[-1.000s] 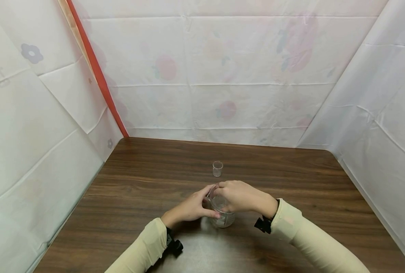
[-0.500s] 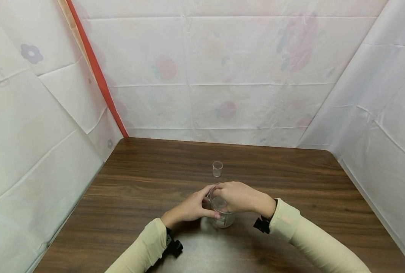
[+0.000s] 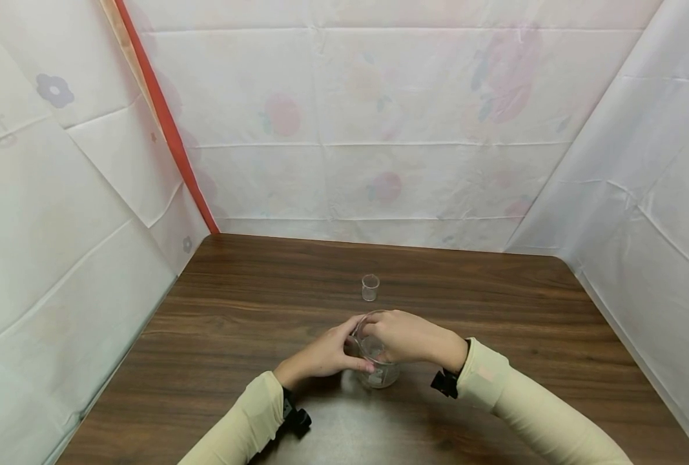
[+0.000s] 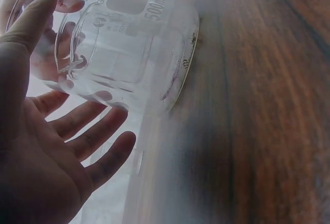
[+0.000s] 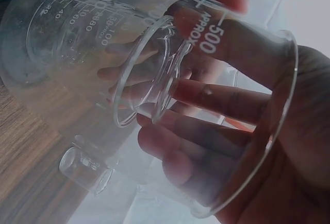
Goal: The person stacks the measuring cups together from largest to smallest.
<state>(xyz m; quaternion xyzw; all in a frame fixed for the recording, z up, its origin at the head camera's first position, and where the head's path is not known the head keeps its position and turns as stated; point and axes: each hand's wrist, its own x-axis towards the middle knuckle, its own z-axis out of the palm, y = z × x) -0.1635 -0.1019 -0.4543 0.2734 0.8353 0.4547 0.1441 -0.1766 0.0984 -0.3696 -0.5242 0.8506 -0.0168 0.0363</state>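
A large clear glass beaker (image 3: pixel 383 376), marked 500, stands on the table. My left hand (image 3: pixel 323 352) holds it from the left, thumb on the near side and fingers on the far side. My right hand (image 3: pixel 411 334) reaches in through its mouth. Inside, the right thumb and fingers pinch the rim of a smaller beaker (image 4: pixel 113 51), marked up to 100. Two glass rims show near those fingertips in the right wrist view; I cannot tell whether a further beaker is nested there. A tiny beaker (image 3: pixel 370 289) stands upright beyond the hands.
The dark wood-grain table (image 3: pixel 251 278) has white patterned sheeting (image 3: pixel 344 181) behind it and on both sides. A red strip (image 3: pixel 166 123) runs down the back left corner. Each wrist carries a black camera, such as the left wrist camera (image 3: pixel 298 421).
My right hand has sunk very slightly lower into the large beaker, its wrist shifting a little left. The left hand, the large beaker and the tiny beaker stay where they were.
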